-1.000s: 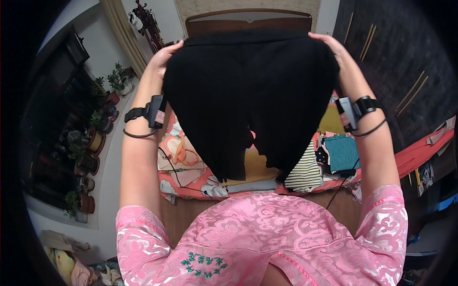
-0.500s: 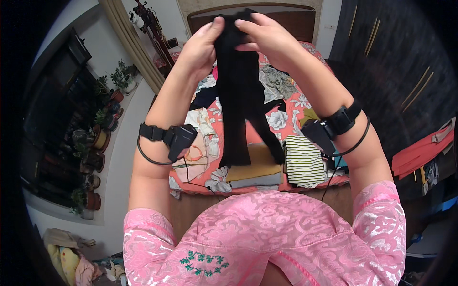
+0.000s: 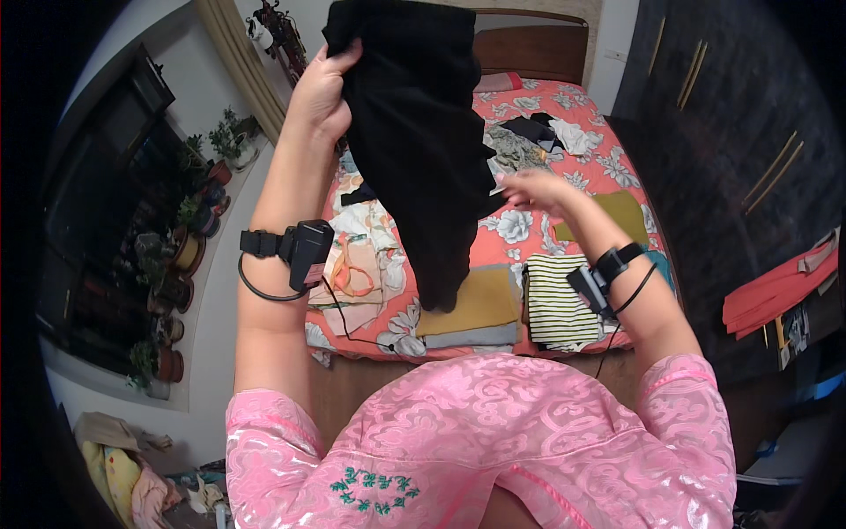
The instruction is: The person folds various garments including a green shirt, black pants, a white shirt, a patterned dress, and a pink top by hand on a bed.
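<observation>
1. A black garment [image 3: 410,132] hangs above the bed [image 3: 493,252], lower tip over mustard cloth [image 3: 489,300] by the near edge.
2. Left hand [image 3: 324,93]: fingers pinched on its upper left edge.
3. Right hand [image 3: 539,191]: fingers half bent beside it; from here, I can't tell whether they grip.
4. Looks soft, limp, light; the 2 top corners should hold best.

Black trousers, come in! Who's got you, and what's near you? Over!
Left hand gripping black trousers near the top. Right hand beside them, contact unclear. Folded mustard garment partly hidden behind their lower end.
</observation>
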